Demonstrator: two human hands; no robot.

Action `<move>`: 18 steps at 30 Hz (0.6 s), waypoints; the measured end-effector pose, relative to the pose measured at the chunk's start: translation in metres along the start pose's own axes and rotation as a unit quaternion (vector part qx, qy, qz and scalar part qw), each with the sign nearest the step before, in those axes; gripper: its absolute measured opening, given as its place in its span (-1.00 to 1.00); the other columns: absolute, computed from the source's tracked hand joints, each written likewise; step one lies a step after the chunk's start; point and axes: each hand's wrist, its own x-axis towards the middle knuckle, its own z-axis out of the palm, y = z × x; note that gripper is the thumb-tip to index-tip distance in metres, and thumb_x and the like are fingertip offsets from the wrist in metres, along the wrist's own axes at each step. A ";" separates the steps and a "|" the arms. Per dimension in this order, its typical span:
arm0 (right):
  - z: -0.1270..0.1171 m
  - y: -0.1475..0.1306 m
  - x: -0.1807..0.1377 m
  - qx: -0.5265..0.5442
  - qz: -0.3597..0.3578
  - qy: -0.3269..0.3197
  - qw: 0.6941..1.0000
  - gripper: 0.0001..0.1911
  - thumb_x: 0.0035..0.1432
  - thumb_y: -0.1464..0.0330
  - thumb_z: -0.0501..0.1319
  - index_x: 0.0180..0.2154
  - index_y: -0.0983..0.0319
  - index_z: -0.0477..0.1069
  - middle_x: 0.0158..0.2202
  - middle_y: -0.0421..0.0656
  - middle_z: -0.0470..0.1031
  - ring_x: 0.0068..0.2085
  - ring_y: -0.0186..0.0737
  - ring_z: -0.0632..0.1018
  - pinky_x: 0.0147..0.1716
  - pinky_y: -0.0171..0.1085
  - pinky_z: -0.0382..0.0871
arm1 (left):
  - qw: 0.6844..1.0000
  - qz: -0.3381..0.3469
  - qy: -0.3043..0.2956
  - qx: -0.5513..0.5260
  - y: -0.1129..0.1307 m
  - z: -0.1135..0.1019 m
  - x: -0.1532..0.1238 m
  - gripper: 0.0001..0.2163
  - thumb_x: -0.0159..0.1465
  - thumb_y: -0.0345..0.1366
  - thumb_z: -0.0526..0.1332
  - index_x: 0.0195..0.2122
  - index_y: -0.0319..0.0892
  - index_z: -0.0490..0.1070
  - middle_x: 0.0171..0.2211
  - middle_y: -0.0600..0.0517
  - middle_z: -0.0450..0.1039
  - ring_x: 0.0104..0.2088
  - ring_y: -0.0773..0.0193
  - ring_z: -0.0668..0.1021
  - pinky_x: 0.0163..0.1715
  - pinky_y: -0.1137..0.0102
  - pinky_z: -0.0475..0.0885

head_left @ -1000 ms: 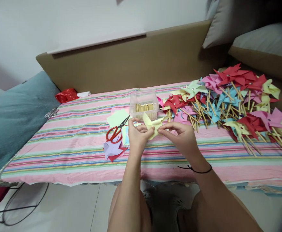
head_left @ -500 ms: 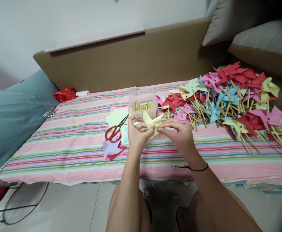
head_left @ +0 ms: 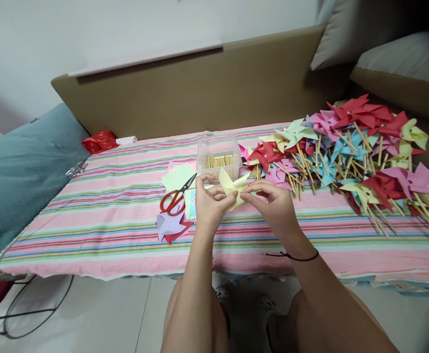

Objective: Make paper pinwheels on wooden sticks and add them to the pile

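A pale yellow paper pinwheel [head_left: 232, 184] is held up between both hands, in front of a clear plastic box [head_left: 202, 162] of short wooden sticks [head_left: 219, 161]. My left hand [head_left: 212, 198] is closed on its left side, thumb near the middle. On the right side, the fingertips of my right hand [head_left: 267, 198] pinch the paper close to its centre; whether they also hold a pin is hidden. Left of my hands lie red-handled scissors [head_left: 173, 200], pale green paper sheets [head_left: 179, 177] and purple cut paper [head_left: 169, 224] over a red piece.
Many finished pinwheels on sticks [head_left: 346, 147] are heaped at the right. A red plastic bag [head_left: 99, 142] and a small white box [head_left: 126, 140] lie at the back left. Striped cloth [head_left: 107, 211] covers the seat, between a blue cushion [head_left: 26, 171] and grey pillows [head_left: 409, 59].
My right fingertips have shifted slightly on the pinwheel's centre, where a small dark spot showed before. Both hands still hold the paper in nearly the same place.
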 end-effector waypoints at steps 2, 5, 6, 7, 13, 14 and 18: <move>0.000 0.000 0.000 0.001 0.003 -0.002 1.000 -0.97 0.01 0.38 0.36 -0.45 0.17 0.54 -0.36 -0.15 0.55 -0.24 -0.15 0.53 -0.20 -0.15 0.40 | 1.000 0.000 -0.002 0.000 0.000 0.000 0.000 -0.46 -0.09 -0.35 0.38 -0.22 -0.05 0.01 -0.61 0.22 0.46 -0.63 0.33 0.54 -0.58 0.53 0.37; 0.000 -0.001 -0.001 0.003 0.003 0.000 1.000 -0.97 0.01 0.39 0.35 -0.45 0.17 0.54 -0.37 -0.16 0.55 -0.24 -0.16 0.53 -0.20 -0.14 0.40 | 1.000 0.000 -0.007 -0.002 0.000 0.000 0.000 -0.46 -0.09 -0.35 0.38 -0.22 -0.05 0.01 -0.62 0.24 0.46 -0.64 0.35 0.52 -0.58 0.52 0.38; 0.000 -0.001 -0.001 0.003 0.002 0.002 1.000 -0.97 0.01 0.40 0.35 -0.45 0.17 0.54 -0.37 -0.16 0.55 -0.24 -0.16 0.53 -0.19 -0.14 0.40 | 1.000 0.001 -0.008 -0.003 0.000 0.000 0.000 -0.46 -0.09 -0.35 0.38 -0.22 -0.05 0.00 -0.63 0.25 0.45 -0.64 0.35 0.52 -0.58 0.53 0.38; 0.000 -0.001 -0.001 0.003 0.001 0.004 1.000 -0.97 0.01 0.40 0.36 -0.46 0.17 0.54 -0.37 -0.16 0.55 -0.24 -0.17 0.53 -0.19 -0.14 0.40 | 1.000 0.002 -0.008 -0.003 0.000 0.000 0.000 -0.46 -0.09 -0.35 0.37 -0.22 -0.05 0.00 -0.64 0.25 0.44 -0.64 0.35 0.53 -0.58 0.53 0.38; 0.002 0.000 -0.001 -0.003 0.002 0.008 1.000 -0.96 0.01 0.40 0.35 -0.46 0.17 0.54 -0.37 -0.17 0.56 -0.24 -0.16 0.53 -0.19 -0.14 0.41 | 1.000 -0.001 -0.004 0.006 -0.001 0.000 0.000 -0.46 -0.10 -0.35 0.38 -0.23 -0.05 0.01 -0.63 0.26 0.43 -0.64 0.33 0.54 -0.57 0.52 0.40; 0.002 0.000 -0.001 -0.001 0.005 0.011 1.000 -0.96 0.01 0.40 0.35 -0.46 0.16 0.54 -0.37 -0.17 0.56 -0.23 -0.16 0.53 -0.19 -0.14 0.41 | 1.000 0.001 -0.003 0.007 -0.001 0.001 0.000 -0.46 -0.10 -0.35 0.38 -0.23 -0.05 0.01 -0.63 0.26 0.43 -0.64 0.34 0.53 -0.58 0.52 0.40; 0.003 0.001 -0.002 0.014 0.019 0.017 1.000 -0.99 0.01 0.39 0.35 -0.44 0.17 0.54 -0.36 -0.15 0.56 -0.20 -0.13 0.54 -0.22 -0.15 0.41 | 1.000 0.006 -0.002 0.009 -0.002 0.001 0.001 -0.46 -0.09 -0.36 0.38 -0.23 -0.05 0.01 -0.62 0.24 0.44 -0.64 0.33 0.53 -0.59 0.53 0.38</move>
